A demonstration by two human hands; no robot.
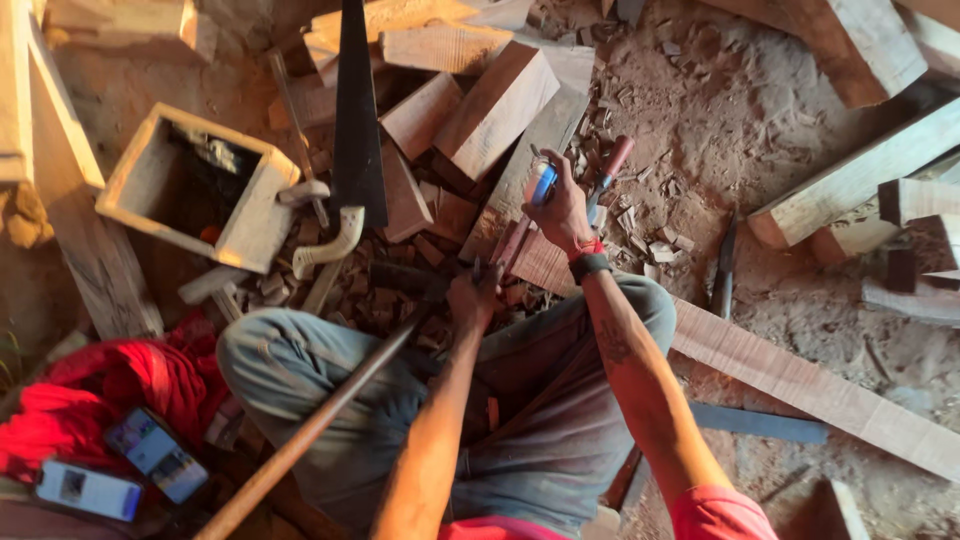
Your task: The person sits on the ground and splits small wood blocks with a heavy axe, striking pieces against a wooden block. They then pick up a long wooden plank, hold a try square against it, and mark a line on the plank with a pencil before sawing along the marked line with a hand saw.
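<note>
Two hands are at work over the plank that runs across your lap. Your right hand (562, 208) reaches forward with its fingers curled shut around a small blue-and-white cylinder (541, 181), which looks like a marker or a small tube, though you cannot tell which; a red band and a dark strap sit on that wrist. The cylinder is held above the far end of the long wooden plank (790, 380), which slants from beside your hands down toward the lower right over the dusty ground. Your left hand (474, 296) is closed in a fist on the head end of a long wooden-handled tool (318, 424), gripping it just where the dark metal head (408, 280) meets the shaft; the handle slopes back past your left knee toward the lower left. A red-handled tool (612, 165) lies just beyond your right hand among wood chips. Ahead of you sits a heap of cut wooden blocks (495, 108), and a dark saw blade (357, 110) stands up among them, its pale handle (332, 245) at the near end. To the left is an open wooden box (262, 212) with dark contents. Near your left knee a red cloth (95, 395) lies bunched, with two phones (120, 470) resting beside it, screens lit.
</note>
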